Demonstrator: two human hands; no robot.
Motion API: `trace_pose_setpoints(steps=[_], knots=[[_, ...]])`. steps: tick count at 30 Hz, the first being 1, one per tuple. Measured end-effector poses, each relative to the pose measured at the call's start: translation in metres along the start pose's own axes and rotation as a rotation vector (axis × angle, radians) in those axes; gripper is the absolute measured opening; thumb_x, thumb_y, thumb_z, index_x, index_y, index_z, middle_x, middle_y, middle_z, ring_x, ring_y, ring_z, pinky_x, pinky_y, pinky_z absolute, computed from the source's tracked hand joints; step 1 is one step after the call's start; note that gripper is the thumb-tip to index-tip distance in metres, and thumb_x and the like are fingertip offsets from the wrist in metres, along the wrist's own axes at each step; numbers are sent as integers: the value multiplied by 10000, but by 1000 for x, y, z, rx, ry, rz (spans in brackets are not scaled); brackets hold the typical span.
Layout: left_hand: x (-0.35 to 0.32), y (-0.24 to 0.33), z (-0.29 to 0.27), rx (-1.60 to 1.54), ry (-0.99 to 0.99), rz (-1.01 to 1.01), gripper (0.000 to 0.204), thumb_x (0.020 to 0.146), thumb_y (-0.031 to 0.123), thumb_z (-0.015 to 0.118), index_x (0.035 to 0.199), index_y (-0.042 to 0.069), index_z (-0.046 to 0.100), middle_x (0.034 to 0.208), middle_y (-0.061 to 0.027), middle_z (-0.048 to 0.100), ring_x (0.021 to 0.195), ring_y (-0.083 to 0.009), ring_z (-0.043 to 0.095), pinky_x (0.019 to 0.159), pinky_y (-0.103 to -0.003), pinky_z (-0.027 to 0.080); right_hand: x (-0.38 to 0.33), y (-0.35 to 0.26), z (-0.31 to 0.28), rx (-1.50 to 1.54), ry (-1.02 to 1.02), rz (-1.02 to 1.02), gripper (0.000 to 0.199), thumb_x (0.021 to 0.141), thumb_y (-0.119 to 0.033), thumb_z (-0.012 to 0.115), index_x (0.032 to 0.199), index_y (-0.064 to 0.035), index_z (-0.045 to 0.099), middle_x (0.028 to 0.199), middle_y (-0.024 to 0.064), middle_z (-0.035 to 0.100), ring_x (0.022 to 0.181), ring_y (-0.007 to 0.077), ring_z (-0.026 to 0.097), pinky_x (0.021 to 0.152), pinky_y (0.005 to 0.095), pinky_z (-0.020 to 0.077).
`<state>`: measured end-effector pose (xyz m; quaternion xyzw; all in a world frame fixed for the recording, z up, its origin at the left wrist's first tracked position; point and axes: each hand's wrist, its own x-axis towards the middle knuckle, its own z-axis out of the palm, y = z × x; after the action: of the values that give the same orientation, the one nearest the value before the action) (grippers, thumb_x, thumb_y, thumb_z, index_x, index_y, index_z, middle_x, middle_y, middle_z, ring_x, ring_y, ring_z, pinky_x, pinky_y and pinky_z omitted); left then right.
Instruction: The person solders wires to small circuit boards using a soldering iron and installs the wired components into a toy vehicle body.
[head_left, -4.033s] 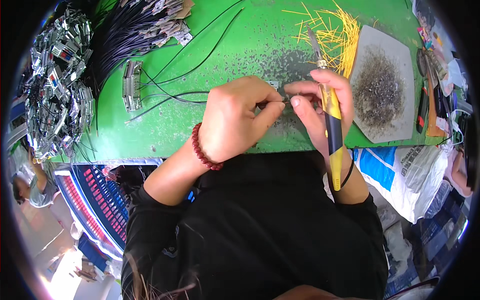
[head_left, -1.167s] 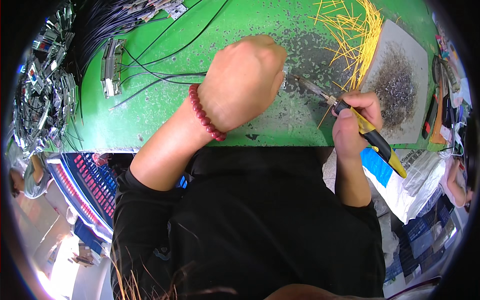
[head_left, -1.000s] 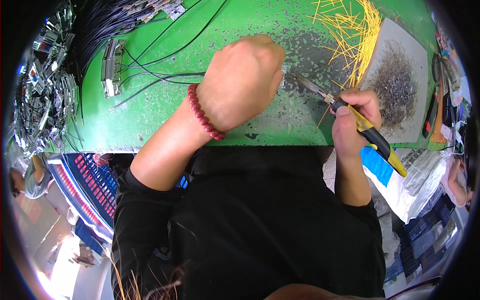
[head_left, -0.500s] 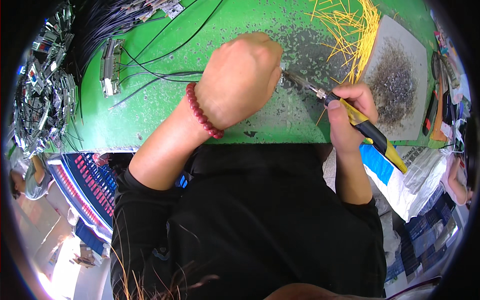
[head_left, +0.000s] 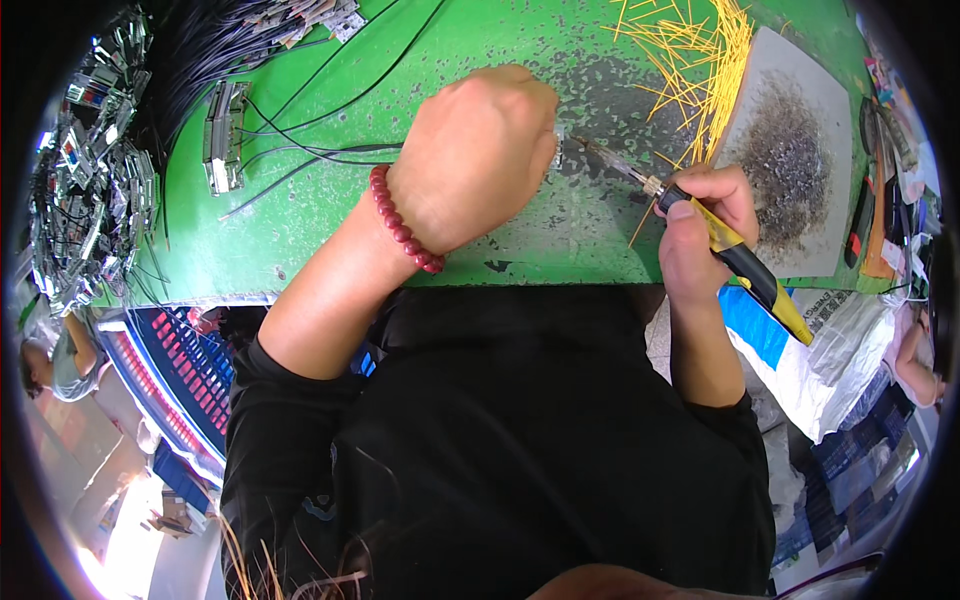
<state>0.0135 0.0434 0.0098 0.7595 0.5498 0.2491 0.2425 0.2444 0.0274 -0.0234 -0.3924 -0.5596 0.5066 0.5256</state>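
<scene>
My left hand (head_left: pixel 480 155), with a red bead bracelet (head_left: pixel 400 225) at the wrist, is closed, its back up and its fingers hidden. A small silvery part (head_left: pixel 558 148) juts out past its right side. Black cables (head_left: pixel 350 152) run from the left and vanish beneath this hand. In my right hand (head_left: pixel 705 235) is a yellow and black soldering iron (head_left: pixel 745 262), held like a pen. Its thin tip points up and left, a short way to the right of the silvery part. Beside the right fingers lies a thin yellowish stick (head_left: pixel 640 224).
Thin yellow sticks (head_left: pixel 715 90) are strewn at the back right, next to a grey board (head_left: pixel 780 60) covered in dark residue. A metal housing (head_left: pixel 223 137) lies on the worn green table (head_left: pixel 330 210). Piled metal parts (head_left: pixel 90 200) and black cables fill the far left.
The soldering iron's tip has drawn slightly right, away from the silvery part. My left hand has shifted a little left, and more of the part shows beside it.
</scene>
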Motion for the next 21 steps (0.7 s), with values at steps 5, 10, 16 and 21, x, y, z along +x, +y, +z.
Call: trace_pose_setpoints(steps=[5, 10, 16, 21], knots=[[-1, 1, 0, 11, -8, -1, 94, 786, 56, 627, 746, -15, 580, 764, -165, 586, 738, -362, 589, 653, -424, 482, -1, 1, 0, -5, 2, -11, 231, 818, -134, 725, 930, -10, 565, 845, 3, 547, 675, 32, 446, 594, 196, 355], [-2, 1, 0, 6, -9, 1, 89, 788, 62, 633, 754, -9, 591, 765, -163, 587, 737, -356, 592, 653, -419, 481, -2, 0, 1, 8, 10, -11, 231, 820, -135, 726, 928, -11, 564, 829, -5, 538, 670, 30, 439, 591, 196, 349], [3, -2, -2, 2, -9, 0, 88, 782, 55, 639, 751, -12, 591, 757, -161, 585, 732, -350, 593, 649, -415, 479, 2, 1, 3, 19, 19, -20, 251, 820, -147, 737, 940, -12, 562, 820, -7, 537, 663, 28, 437, 586, 194, 342], [3, 3, -6, 13, -6, -19, 84, 776, 53, 648, 742, -1, 594, 763, -148, 595, 726, -340, 597, 645, -405, 483, 4, -2, 2, -28, 48, -67, 279, 843, -155, 724, 1002, -13, 546, 906, 20, 549, 728, 49, 468, 642, 206, 387]])
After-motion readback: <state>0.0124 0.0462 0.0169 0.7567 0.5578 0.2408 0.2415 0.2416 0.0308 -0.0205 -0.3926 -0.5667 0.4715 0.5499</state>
